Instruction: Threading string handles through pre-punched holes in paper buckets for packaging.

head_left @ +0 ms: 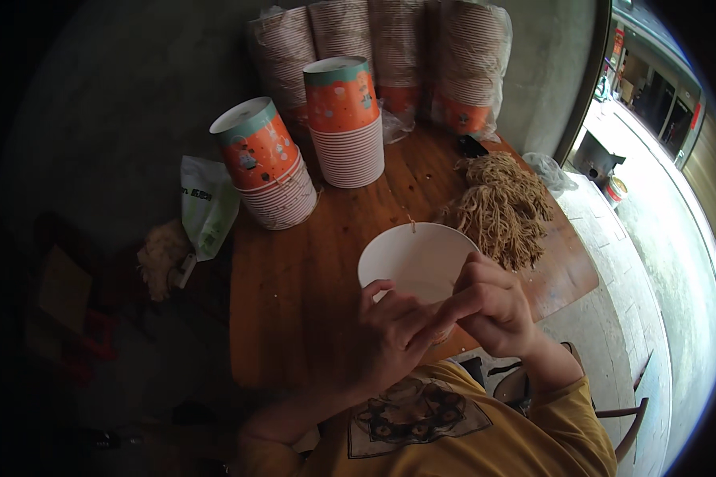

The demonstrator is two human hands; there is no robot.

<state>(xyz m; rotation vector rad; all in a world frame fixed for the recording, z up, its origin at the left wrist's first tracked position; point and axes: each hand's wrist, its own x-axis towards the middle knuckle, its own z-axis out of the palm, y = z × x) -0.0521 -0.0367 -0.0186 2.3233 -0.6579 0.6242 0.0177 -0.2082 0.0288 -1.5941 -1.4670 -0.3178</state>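
A white-lined paper bucket (418,254) stands near the table's front edge with its mouth facing up. A short bit of twine (412,226) shows at its far rim. Both hands meet at its near rim. My left hand (391,327) is closed, its fingers curled by the rim. Pinched together just right of it are the fingers of my right hand (492,306); what lies between the fingertips of either hand is hidden. A thick bundle of tan twine strands (505,207) lies to the right, beyond my right hand.
Two upside-down stacks of orange paper buckets, one left (266,163) and one centre (344,119), stand on the wooden table (294,294). Several plastic-wrapped stacks (471,67) line the wall. A white-and-green bag (208,207) sits at the left edge. A clear plastic bag (550,173) lies at the right.
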